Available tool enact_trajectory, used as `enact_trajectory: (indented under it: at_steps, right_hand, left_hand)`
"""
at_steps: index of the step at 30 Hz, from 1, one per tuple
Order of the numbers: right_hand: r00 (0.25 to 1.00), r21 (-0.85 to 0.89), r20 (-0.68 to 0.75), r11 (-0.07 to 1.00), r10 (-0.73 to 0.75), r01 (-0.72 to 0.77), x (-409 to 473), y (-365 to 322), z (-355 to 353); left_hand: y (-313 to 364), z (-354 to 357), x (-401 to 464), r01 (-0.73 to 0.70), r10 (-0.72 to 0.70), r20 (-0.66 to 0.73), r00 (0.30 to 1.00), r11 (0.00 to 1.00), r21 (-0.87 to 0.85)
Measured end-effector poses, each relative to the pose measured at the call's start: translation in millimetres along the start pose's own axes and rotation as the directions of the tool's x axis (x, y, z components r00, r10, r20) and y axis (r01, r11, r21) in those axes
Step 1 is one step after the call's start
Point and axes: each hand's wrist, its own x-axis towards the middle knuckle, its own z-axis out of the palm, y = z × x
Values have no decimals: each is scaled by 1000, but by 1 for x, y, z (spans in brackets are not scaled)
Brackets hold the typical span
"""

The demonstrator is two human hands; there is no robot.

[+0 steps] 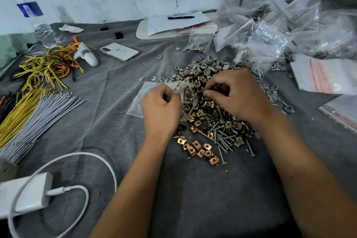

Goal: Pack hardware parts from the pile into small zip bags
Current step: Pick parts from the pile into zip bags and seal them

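A pile of hardware parts (212, 120) lies on the grey cloth: brass clip nuts, screws and grey round caps. My left hand (161, 109) grips the mouth of a small clear zip bag (147, 92) that lies flat at the pile's left edge, with some parts visible inside it. My right hand (234, 95) hovers over the pile just right of the bag's mouth, fingers curled and pinched together; what they hold is hidden.
Filled zip bags (270, 31) heap at the back right, and empty bags (326, 76) lie at the right. A phone (119, 52), water bottle (36, 17), wire bundles (38, 91), a charger with cable (29, 193) and papers with a pen (179, 22) surround the work area.
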Motion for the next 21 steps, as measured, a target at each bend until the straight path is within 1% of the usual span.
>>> enact_trajectory:
  at_steps: [5, 7, 9, 10, 12, 14, 15, 19, 21]
  right_hand:
    - [970, 1, 240, 1000, -25, 26, -3, 9, -13]
    - [973, 11, 231, 1000, -13, 11, -4, 11, -16]
    - [978, 69, 207, 996, 33, -48, -5, 12, -24]
    - [971, 102, 232, 991, 64, -90, -5, 13, -29]
    - [920, 127, 378, 978, 104, -163, -7, 16, -39]
    - [842, 90, 524, 976, 124, -200, -8, 14, -45]
    - [810, 65, 570, 975, 137, -211, -7, 13, -47]
    - [734, -14, 661, 981, 154, -193, -2, 6, -54]
    - [716, -81, 673, 981, 184, -176, -3, 4, -55]
  left_hand:
    - [3, -2, -1, 30, -27, 43, 999, 997, -73]
    - [4, -3, -1, 53, -48, 49, 998, 992, -113]
    - [4, -4, 0, 62, -56, 46, 997, 990, -129]
    - [4, -4, 0, 62, -56, 45, 997, 990, -130]
    - [4, -3, 0, 52, -46, 48, 998, 990, -130]
    - [5, -3, -1, 34, -28, 53, 998, 992, -120]
    - [6, -3, -2, 30, -24, 54, 998, 993, -118]
    - [6, -2, -2, 14, -7, 60, 998, 992, -123]
    - [6, -2, -2, 5, 1, 58, 998, 993, -114]
